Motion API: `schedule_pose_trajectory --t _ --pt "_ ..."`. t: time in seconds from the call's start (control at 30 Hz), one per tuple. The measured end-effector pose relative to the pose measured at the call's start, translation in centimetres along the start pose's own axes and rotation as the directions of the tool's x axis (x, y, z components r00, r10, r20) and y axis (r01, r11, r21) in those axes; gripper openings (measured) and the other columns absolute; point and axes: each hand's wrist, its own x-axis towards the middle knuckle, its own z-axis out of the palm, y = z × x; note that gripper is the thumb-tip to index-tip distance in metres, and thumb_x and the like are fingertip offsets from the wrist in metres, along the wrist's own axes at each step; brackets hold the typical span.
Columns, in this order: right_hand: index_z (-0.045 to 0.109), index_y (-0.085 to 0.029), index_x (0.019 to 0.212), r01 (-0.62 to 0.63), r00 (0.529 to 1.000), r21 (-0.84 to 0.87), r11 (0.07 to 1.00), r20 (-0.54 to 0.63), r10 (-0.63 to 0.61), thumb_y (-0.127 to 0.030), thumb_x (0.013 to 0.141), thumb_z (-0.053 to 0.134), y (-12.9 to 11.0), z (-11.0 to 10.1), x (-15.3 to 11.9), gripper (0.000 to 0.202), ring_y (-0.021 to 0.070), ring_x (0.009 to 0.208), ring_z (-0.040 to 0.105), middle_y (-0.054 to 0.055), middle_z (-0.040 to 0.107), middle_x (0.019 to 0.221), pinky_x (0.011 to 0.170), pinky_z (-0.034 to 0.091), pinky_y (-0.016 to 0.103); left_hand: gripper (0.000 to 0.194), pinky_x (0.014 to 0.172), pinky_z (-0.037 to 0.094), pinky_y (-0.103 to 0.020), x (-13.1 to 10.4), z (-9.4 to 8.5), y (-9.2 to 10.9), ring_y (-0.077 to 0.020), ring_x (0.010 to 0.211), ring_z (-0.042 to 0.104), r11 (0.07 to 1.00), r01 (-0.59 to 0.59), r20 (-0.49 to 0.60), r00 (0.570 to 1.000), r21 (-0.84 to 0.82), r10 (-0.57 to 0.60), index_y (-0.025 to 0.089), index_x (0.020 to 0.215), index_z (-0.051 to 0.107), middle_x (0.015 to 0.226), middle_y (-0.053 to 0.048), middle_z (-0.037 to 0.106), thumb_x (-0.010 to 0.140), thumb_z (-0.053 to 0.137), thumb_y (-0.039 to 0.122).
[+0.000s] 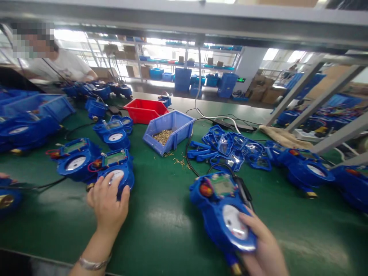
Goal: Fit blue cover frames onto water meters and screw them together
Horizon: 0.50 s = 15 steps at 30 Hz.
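My left hand (107, 203) rests on the near edge of a blue water meter (116, 168) with a green circuit board and a white dial, fingers curled over its dial. My right hand (263, 247) grips the near end of another blue water meter (222, 214), thumb on its white dial; a black cable (191, 159) runs from that meter toward the back. Both meters lie on the green table (163, 226).
A blue bin of small brass screws (169, 132) and a red bin (143, 110) stand mid-table. Blue covers (230, 147) are piled to the right, with more meters (304, 170) right and left (76, 159). A person (57, 63) sits far left.
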Motion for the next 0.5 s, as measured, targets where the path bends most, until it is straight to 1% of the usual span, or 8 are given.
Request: schedule_pose_trajectory --t 0.03,0.07,0.13,0.2,0.3,0.37,0.43,0.5 --pt "0.064 -0.013 0.095 -0.06 0.996 0.028 0.998 0.074 0.057 -0.024 0.049 0.072 1.1 2.7 0.0 0.047 0.0236 0.056 0.065 0.008 0.071 0.072 0.054 0.053 0.036 0.04 0.1 0.029 -0.055 -0.1 0.2 -0.1 -0.0371 0.122 0.044 1.0 -0.004 -0.008 1.0 -0.028 0.004 0.015 0.114 0.059 0.119 -0.019 0.059 0.086 0.045 0.039" --pt "0.063 -0.013 0.098 -0.078 0.986 0.037 0.996 0.15 0.072 -0.023 0.051 0.069 2.3 5.4 0.0 0.049 0.0233 0.059 0.065 0.007 0.071 0.073 0.058 0.053 0.036 0.042 0.101 0.029 -0.054 -0.2 0.3 -0.3 -0.0364 0.122 0.044 0.998 -0.012 -0.018 1.0 -0.059 0.011 0.014 0.115 0.058 0.119 -0.019 0.059 0.087 0.042 0.041" --pt "0.058 -0.014 0.103 -0.048 0.97 0.01 0.999 0.24 0.044 -0.021 0.055 0.061 4.6 10.1 0.3 0.048 0.0228 0.063 0.066 0.005 0.07 0.073 0.063 0.054 0.037 0.049 0.101 0.029 -0.053 -0.4 0.5 -0.7 -0.035 0.119 0.046 0.993 -0.033 -0.022 0.999 -0.116 0.03 0.014 0.117 0.057 0.119 -0.019 0.058 0.088 0.036 0.047" --pt "0.056 -0.015 0.107 0.001 0.963 -0.01 1.0 0.27 0.001 -0.019 0.058 0.058 6.8 13.8 0.6 0.049 0.0223 0.072 0.067 0.005 0.07 0.084 0.07 0.054 0.036 0.053 0.102 0.029 -0.053 -0.5 0.5 -1.0 -0.0342 0.116 0.048 0.987 -0.047 -0.024 0.999 -0.154 0.044 0.014 0.118 0.057 0.118 -0.019 0.058 0.088 0.032 0.051" --pt "0.055 -0.017 0.109 0.094 0.956 -0.074 0.993 0.285 -0.07 -0.02 0.061 0.058 9.2 17.9 1.5 0.049 0.0225 0.085 0.065 0.005 0.068 0.094 0.076 0.053 0.034 0.053 0.103 0.028 -0.053 -0.6 0.6 -1.4 -0.0351 0.118 0.046 0.983 -0.051 -0.021 0.999 -0.177 0.048 0.014 0.118 0.057 0.116 -0.02 0.057 0.087 0.034 0.051" --pt "0.055 -0.018 0.11 0.156 0.95 -0.128 0.979 0.293 -0.112 -0.022 0.063 0.058 10.2 20.2 2.3 0.047 0.0229 0.092 0.063 0.006 0.068 0.097 0.08 0.051 0.035 0.049 0.104 0.028 -0.053 -0.6 0.7 -1.4 -0.0354 0.12 0.044 0.982 -0.046 -0.019 0.999 -0.181 0.043 0.014 0.117 0.057 0.115 -0.019 0.057 0.086 0.039 0.048" --pt "0.054 -0.018 0.112 0.209 0.939 -0.179 0.961 0.31 -0.146 -0.025 0.067 0.059 10.5 22.1 3.1 0.046 0.0233 0.099 0.06 0.006 0.067 0.101 0.085 0.048 0.036 0.044 0.104 0.029 -0.053 -0.6 0.8 -1.3 -0.0351 0.121 0.043 0.982 -0.057 -0.026 0.998 -0.179 0.053 0.015 0.116 0.057 0.114 -0.019 0.058 0.085 0.044 0.043" --pt "0.054 -0.018 0.113 0.256 0.924 -0.222 0.941 0.343 -0.17 -0.03 0.069 0.061 10.2 23.1 3.5 0.047 0.0246 0.106 0.057 0.008 0.066 0.105 0.091 0.045 0.038 0.042 0.104 0.029 -0.053 -0.6 0.9 -1.3 -0.0351 0.121 0.043 0.982 -0.085 -0.041 0.996 -0.17 0.079 0.014 0.117 0.056 0.114 -0.019 0.058 0.084 0.047 0.039"
